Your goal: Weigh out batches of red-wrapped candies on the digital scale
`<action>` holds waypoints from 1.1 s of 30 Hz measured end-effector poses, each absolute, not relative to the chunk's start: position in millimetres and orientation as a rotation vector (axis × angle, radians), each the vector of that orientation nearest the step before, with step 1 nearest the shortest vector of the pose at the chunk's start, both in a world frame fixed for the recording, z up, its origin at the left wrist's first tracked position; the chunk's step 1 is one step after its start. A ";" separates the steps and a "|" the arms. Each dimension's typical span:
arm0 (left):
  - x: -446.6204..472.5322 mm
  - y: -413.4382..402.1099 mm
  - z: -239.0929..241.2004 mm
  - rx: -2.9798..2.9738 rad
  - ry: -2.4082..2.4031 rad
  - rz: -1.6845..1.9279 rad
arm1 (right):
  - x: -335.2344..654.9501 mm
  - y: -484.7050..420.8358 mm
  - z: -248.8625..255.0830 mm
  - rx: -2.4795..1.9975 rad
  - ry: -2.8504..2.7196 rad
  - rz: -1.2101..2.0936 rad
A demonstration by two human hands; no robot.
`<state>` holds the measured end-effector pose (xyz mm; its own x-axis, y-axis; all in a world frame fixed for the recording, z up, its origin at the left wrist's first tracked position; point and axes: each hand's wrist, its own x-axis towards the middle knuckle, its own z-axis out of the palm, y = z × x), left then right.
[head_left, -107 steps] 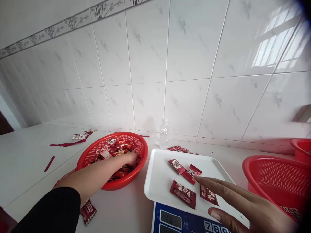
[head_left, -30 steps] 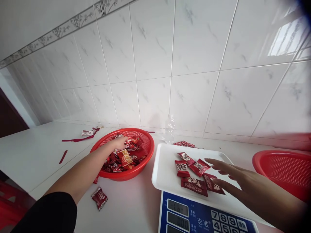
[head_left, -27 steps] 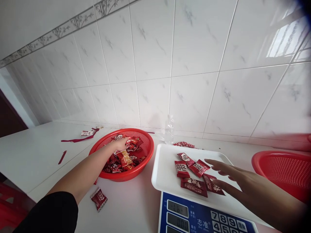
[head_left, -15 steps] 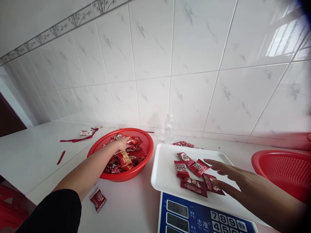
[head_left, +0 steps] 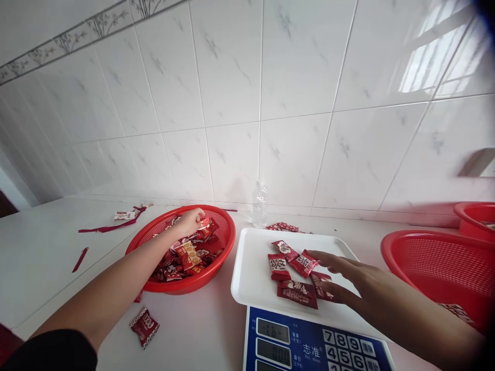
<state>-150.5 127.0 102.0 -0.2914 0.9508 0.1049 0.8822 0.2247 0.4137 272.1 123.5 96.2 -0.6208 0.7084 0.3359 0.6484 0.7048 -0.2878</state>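
Observation:
My left hand (head_left: 188, 223) is over the far side of a red plastic basket (head_left: 228, 242), its fingers closed on a small red candy packet (head_left: 204, 223). Below it lie many wrapped sweets, one with a yellow-patterned wrapper (head_left: 189, 255). My right hand (head_left: 348, 275) hovers at the right of a white weighing tray (head_left: 247, 263), fingers stretched out and apart, holding nothing. Close to its fingertips lies a red packet (head_left: 304, 263) among several others, including a darker red packet (head_left: 297, 294) on the tray. Its thumb partly covers another packet (head_left: 320, 284).
The tray sits on a blue scale (head_left: 309, 350). A clear bottle (head_left: 260, 206) stands by the tiled wall. At right is another red basket (head_left: 410, 252); a loose sweet (head_left: 144, 327) lies front left. A dark red ribbon (head_left: 112, 226) lies back left.
My left hand has lifted slightly from among the sweets, and a red packet now shows at its fingers. My right hand stays over the tray. The view has shifted right.

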 end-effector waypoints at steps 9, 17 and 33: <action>6.1 63.9 136.0 1.844 1.320 1.173 | 247.1 99.6 122.3 -0.837 -2.269 0.380; 58.9 48.1 119.4 1.866 1.189 1.510 | 250.6 87.0 129.4 -0.499 -2.025 0.333; 68.5 35.4 118.9 1.415 0.920 1.623 | 244.8 80.7 132.6 -0.485 -1.954 0.713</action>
<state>68.5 35.4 118.9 -0.0773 0.9002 0.4286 -0.0946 -0.4346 0.8956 244.8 80.7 132.6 -0.4564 0.6007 0.6564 0.0368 0.7498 -0.6606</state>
